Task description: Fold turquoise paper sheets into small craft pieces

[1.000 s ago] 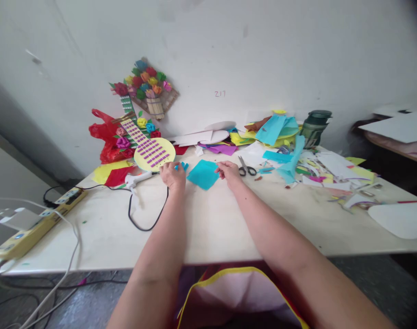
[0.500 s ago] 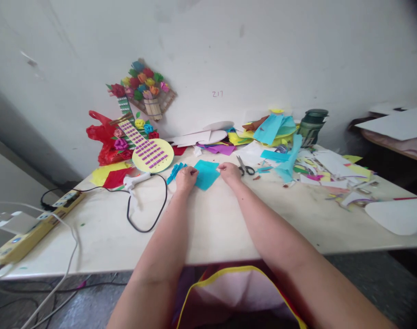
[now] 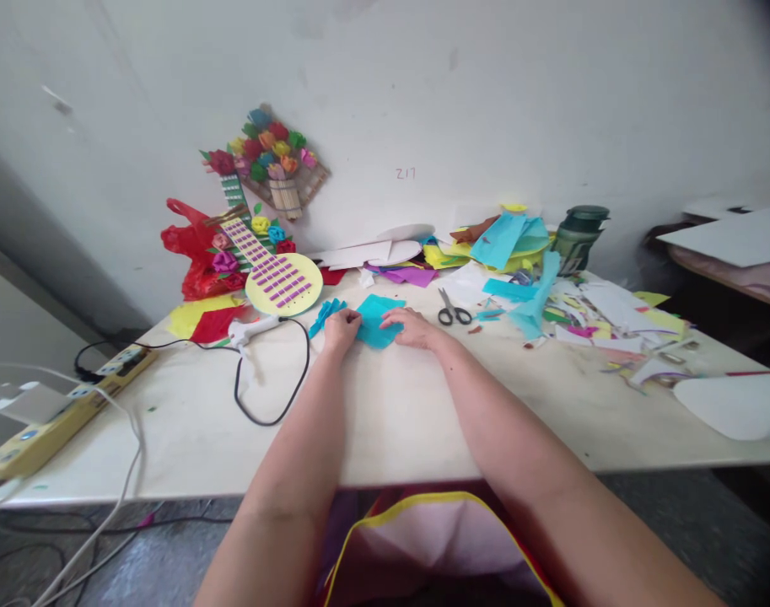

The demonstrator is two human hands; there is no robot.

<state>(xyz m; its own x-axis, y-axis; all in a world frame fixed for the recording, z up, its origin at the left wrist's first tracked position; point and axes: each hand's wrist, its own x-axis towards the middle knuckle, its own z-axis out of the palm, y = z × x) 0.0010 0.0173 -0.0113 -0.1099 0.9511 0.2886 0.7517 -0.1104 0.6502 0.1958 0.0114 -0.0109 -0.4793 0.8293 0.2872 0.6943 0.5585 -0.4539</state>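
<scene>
A square of blue crepe paper (image 3: 375, 324) lies on the table between my hands. My left hand (image 3: 341, 330) is closed in a pinch at the paper's left edge. The fingers of my right hand (image 3: 417, 329) are stretched out and apart, resting over the paper's right side. Just behind my left hand is a small bunch of pleated blue paper strips (image 3: 325, 314). Black-handled scissors (image 3: 451, 308) lie on the table past my right hand, their blades pointing toward the wall.
A white glue gun (image 3: 253, 331) with a looped black cord lies to the left, near a yellow power strip (image 3: 68, 413). A paper guitar (image 3: 283, 282) and flowers stand behind. Paper scraps (image 3: 605, 320) and a green bottle (image 3: 580, 239) are on the right.
My right hand has moved left from the paper's far right corner onto its right side, and its fingers have spread. My left hand stays pinched at the left edge.
</scene>
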